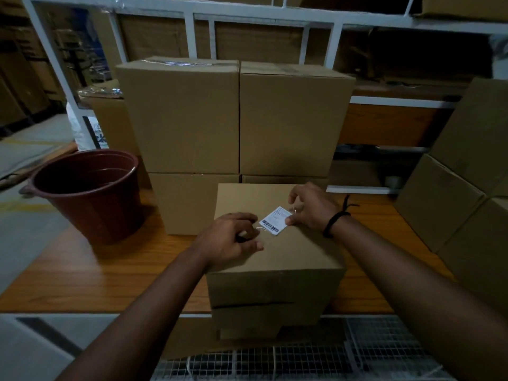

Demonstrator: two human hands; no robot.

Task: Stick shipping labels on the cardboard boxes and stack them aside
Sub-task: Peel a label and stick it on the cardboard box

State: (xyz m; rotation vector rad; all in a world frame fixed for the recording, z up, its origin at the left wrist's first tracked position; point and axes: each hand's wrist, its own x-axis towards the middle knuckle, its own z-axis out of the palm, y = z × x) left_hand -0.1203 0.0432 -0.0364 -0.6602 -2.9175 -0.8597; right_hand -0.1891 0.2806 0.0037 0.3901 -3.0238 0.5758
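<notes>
Your right grip (310,206) pinches the label (275,220); left grip (228,237), cannot tell. Pressed crooked, it could wrinkle on the box (288,254) below.

A: Anything worn on the arms?

B: Very little. The left forearm (154,303) and the right forearm (406,273) are bare all the way from the bottom edge of the view to the wrists.

A: Any jewellery?

B: One piece, a black cord bracelet (334,222) round the right wrist. It looks twisted or braided, and a thin loose tail of the same cord sticks up past it.

A: And the hands?

B: The left hand (231,237) and the right hand (310,206) are both bare. There's a tiny glint by a right finger, too small to say whether it's a ring.
</notes>
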